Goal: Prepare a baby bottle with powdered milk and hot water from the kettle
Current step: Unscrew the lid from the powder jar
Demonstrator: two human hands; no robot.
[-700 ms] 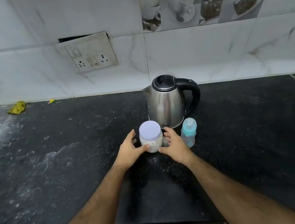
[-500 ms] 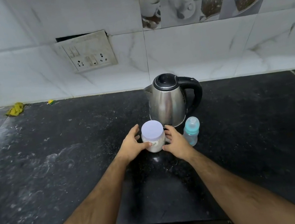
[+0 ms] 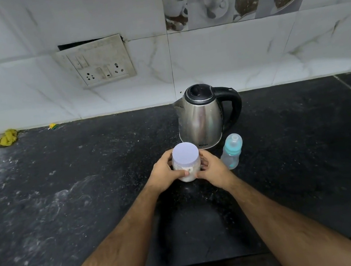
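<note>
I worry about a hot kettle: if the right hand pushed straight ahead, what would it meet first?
Probably the kettle, just beyond the jar the right hand grips; depth is unclear.

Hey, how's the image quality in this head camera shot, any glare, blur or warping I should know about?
Head view: dim, cool light; wide-angle warping bows the wall tiles and the counter edge. The steel kettle carries soft streaky reflections, no harsh glare. The powder jar, held between left hand and right hand, and the baby bottle look reasonably sharp; the forearms near the bottom edge are softer.
</note>
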